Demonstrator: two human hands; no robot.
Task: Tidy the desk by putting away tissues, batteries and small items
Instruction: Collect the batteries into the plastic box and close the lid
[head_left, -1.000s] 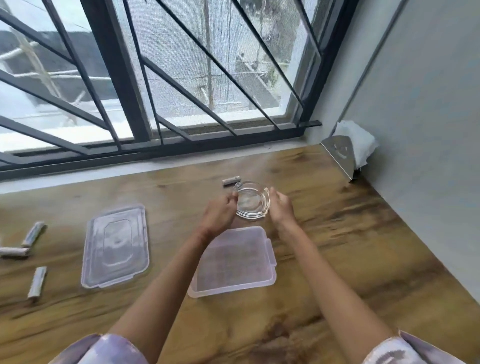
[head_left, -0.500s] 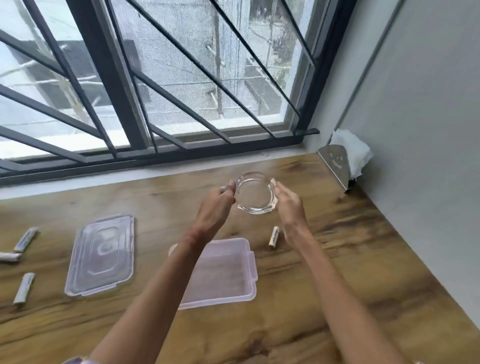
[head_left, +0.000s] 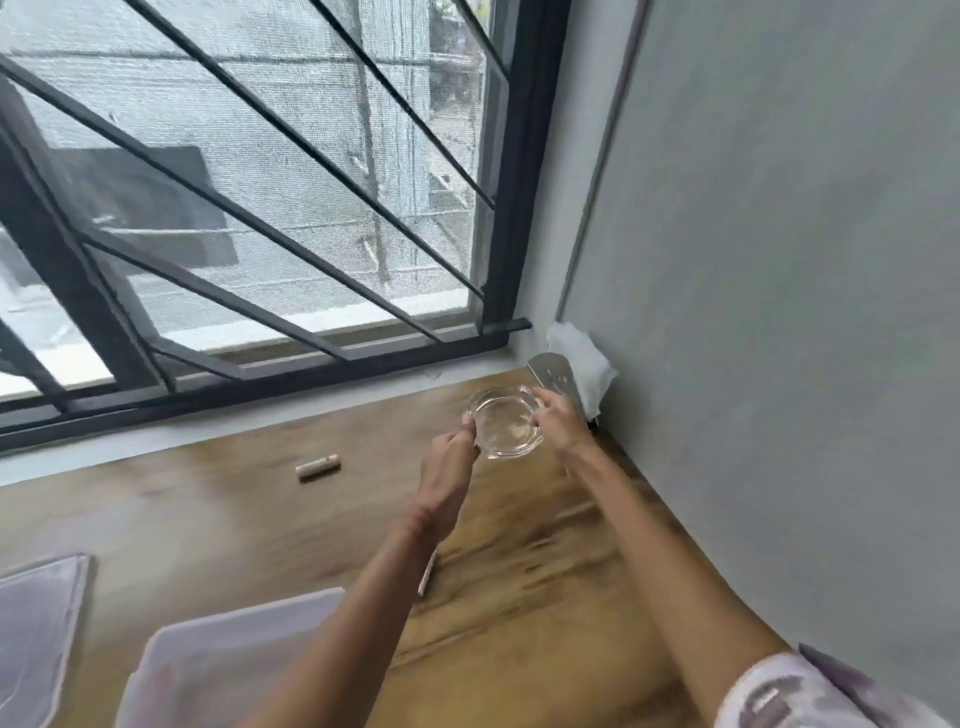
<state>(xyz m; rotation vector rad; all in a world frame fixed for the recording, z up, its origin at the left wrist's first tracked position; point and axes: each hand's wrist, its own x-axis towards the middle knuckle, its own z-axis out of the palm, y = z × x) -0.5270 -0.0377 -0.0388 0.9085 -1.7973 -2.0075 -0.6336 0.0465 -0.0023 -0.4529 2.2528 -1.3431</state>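
A clear glass ashtray (head_left: 506, 428) is held between both hands above the wooden desk (head_left: 208, 519), near the far right corner. My left hand (head_left: 449, 467) pinches its left rim and my right hand (head_left: 563, 421) grips its right rim. One battery (head_left: 318, 468) lies on the desk to the left of the ashtray. Another battery (head_left: 427, 574) peeks out from under my left forearm. White tissues (head_left: 584, 364) stand in a metal holder (head_left: 553, 376) in the corner, just behind the ashtray.
A clear plastic box (head_left: 218, 675) sits at the near edge and its lid (head_left: 36, 634) lies at the far left. The barred window (head_left: 249, 208) runs along the back and a grey wall (head_left: 779, 312) closes off the right side.
Both hands have carried the ashtray up and to the right, towards the tissue holder in the corner. The view has swung right, so the batteries at the far left are out of sight.
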